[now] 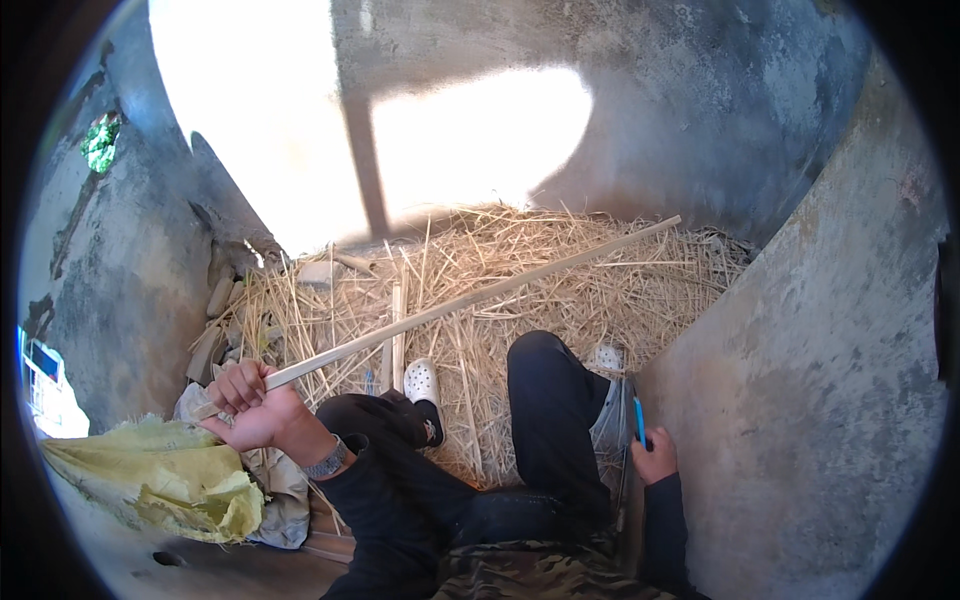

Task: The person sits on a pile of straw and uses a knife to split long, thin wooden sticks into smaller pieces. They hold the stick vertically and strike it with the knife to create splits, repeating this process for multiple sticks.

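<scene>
A long, flat, pale strip that looks like split bamboo (480, 295) slants up to the right across the view. My left hand (255, 405), with a band on its wrist, is closed round the strip's lower end. Over by the right wall, my right hand (655, 457) grips a slim blue tool (640, 420) that points away from me. Its narrow dark tip is too small to identify. The hand's lower fingers are partly out of sight.
Straw and split strips (560, 260) cover the floor between rough concrete walls (800, 380). My feet, in white clogs (421, 381), rest among them. A torn yellow-green sack (170, 475) lies at the left, near stones or bricks (207, 350). Bright sunlight falls on the far wall.
</scene>
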